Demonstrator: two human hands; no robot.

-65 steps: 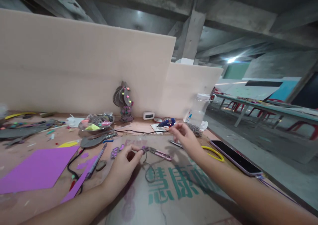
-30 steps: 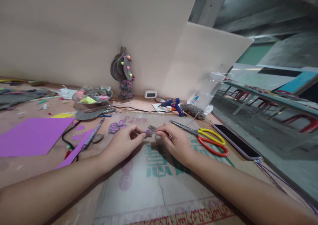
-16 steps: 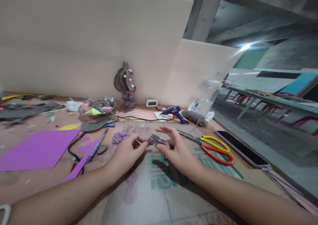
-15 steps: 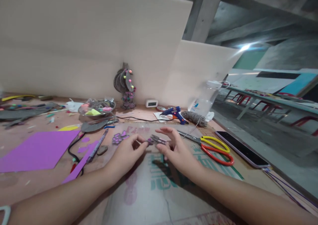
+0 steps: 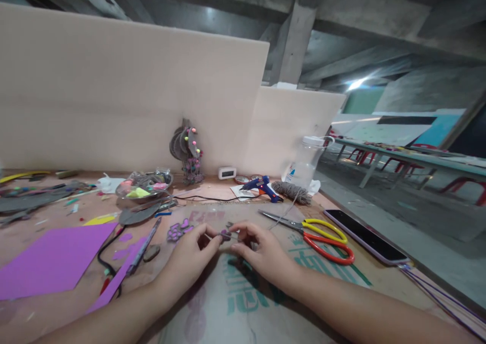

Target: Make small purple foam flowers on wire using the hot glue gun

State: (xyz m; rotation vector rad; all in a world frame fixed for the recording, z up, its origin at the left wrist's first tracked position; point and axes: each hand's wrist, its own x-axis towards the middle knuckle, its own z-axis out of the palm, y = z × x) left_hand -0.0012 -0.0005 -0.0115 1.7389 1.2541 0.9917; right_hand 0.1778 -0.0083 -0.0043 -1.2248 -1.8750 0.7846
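Note:
My left hand (image 5: 195,247) pinches a small purple piece with a dark edge (image 5: 225,235) between thumb and fingertips. Close on its right, my right hand (image 5: 256,247) is curled, thumb and index finger near a thin strand (image 5: 234,237) that runs from the piece. The metal tips of small scissors (image 5: 230,225) show past the right index finger; their handles are hidden in the hand. Several purple pieces with grey outlines (image 5: 178,230) lie beyond my left hand. Both hands are just above a printed translucent sheet (image 5: 212,293).
Large scissors with yellow and red handles (image 5: 326,240) and a phone (image 5: 366,236) lie to the right. Behind are a blue glue gun (image 5: 264,187), grey yarn (image 5: 292,192), a bottle (image 5: 307,159) and a bead-studded grey ornament (image 5: 186,151). Purple sheet (image 5: 56,258) lies left.
My right hand has come in closer to the purple piece, and its spread fingers have curled. The small scissors' blades now show less. The view has tipped upward.

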